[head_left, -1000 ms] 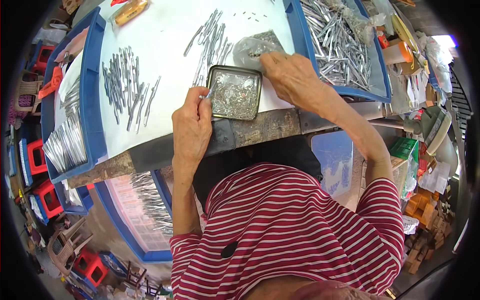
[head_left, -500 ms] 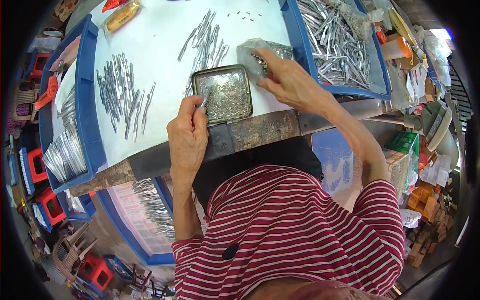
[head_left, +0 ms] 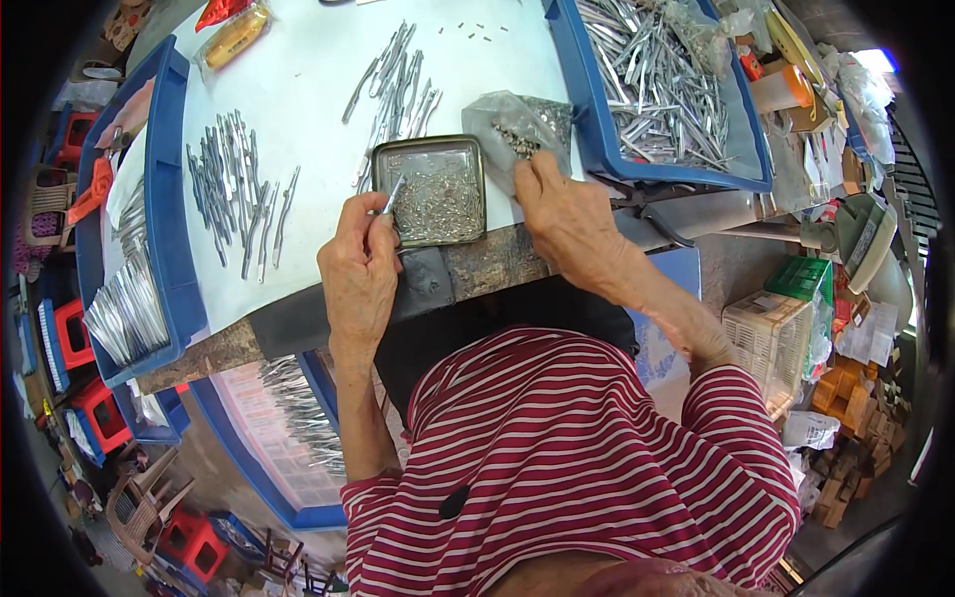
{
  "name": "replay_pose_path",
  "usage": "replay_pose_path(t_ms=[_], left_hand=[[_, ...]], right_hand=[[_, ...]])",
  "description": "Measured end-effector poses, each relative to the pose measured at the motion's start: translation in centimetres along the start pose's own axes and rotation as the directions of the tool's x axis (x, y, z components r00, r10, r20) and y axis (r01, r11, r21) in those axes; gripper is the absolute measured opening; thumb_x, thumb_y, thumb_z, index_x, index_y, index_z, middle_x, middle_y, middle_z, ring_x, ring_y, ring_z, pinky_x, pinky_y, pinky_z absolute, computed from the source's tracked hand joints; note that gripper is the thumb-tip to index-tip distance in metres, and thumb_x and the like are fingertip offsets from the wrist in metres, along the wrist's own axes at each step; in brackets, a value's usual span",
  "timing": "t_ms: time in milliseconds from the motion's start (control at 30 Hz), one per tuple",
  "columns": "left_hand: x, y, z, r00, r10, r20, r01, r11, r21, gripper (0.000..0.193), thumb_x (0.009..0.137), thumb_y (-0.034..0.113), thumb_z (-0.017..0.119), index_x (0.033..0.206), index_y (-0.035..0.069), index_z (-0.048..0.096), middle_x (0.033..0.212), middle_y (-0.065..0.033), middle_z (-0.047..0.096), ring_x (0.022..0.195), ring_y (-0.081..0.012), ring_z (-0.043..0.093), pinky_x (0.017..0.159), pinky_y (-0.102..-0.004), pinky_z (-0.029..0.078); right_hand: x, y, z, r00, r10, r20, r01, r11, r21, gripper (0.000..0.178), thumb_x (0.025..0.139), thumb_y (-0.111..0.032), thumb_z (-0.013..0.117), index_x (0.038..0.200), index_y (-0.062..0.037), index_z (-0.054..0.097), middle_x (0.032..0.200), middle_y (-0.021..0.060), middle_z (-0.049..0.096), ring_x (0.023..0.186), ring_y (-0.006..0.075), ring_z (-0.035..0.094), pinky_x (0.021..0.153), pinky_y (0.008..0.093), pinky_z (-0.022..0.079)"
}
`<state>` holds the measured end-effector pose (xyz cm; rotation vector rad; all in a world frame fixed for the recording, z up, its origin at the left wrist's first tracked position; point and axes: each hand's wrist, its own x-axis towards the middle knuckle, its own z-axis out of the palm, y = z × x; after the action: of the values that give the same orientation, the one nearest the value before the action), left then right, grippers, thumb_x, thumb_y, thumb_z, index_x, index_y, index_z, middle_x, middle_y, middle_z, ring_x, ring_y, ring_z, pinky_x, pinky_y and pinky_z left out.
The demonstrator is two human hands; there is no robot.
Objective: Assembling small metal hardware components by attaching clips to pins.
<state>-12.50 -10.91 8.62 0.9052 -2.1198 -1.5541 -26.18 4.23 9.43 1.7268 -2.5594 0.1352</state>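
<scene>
Containers: a square, dark-rimmed metal tin (head_left: 482, 189) holds many small silver metal parts (head_left: 438, 207). A crumpled clear plastic bag (head_left: 489, 117), just right of it, contains small metal pieces (head_left: 521, 145). The blue plastic tray (head_left: 589, 111) at far right holds jumbled silver strips (head_left: 665, 85).

The left hand (head_left: 358, 267) has thumb and forefinger closed on a slim silver metal piece (head_left: 396, 190) over the tin's left side; its long axis slants, free end pointing up and slightly right. The right hand (head_left: 569, 217) has bunched fingers at the bag's opening; any grip cannot be determined.
</scene>
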Motion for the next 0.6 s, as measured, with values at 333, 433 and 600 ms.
replay_pose_path(t_ms=[333,433,600], left_hand=[[0.0,0.2,-0.2,1.0,-0.018,0.006,0.018,0.999,0.032,0.014,0.084,0.004,0.044,0.094,-0.002,0.052,0.055,-0.0022,0.047,0.046,-0.0064,0.043,0.043,-0.0216,0.036],[0.0,-0.2,-0.3,1.0,-0.003,0.021,0.002,0.999,0.051,0.016,0.085,0.005,0.045,0.098,0.0,0.053,0.062,-0.0004,0.051,0.046,-0.0027,0.043,0.038,-0.0168,0.031],[0.0,0.4,-0.3,1.0,-0.012,0.002,0.012,0.999,0.031,0.015,0.084,0.004,0.045,0.095,-0.001,0.053,0.058,-0.0025,0.051,0.046,-0.0052,0.043,0.04,-0.0203,0.034]], right_hand=[[0.0,-0.9,0.6,0.971,0.187,-0.147,-0.139,0.947,0.289,0.039,0.076,-0.011,0.058,0.112,-0.0045,0.043,0.079,0.0112,0.047,0.058,0.0271,0.054,0.046,0.0342,0.044],[0.7,-1.0,0.8,0.982,0.149,-0.113,-0.125,0.974,0.19,0.044,0.078,-0.012,0.057,0.119,-0.0102,0.042,0.078,0.0092,0.049,0.056,0.0264,0.055,0.044,0.0342,0.044],[1.4,-1.3,1.4,0.981,0.134,-0.142,-0.121,0.988,0.097,0.043,0.08,-0.014,0.054,0.121,-0.0128,0.041,0.077,0.0086,0.05,0.051,0.0262,0.053,0.042,0.0342,0.042]])
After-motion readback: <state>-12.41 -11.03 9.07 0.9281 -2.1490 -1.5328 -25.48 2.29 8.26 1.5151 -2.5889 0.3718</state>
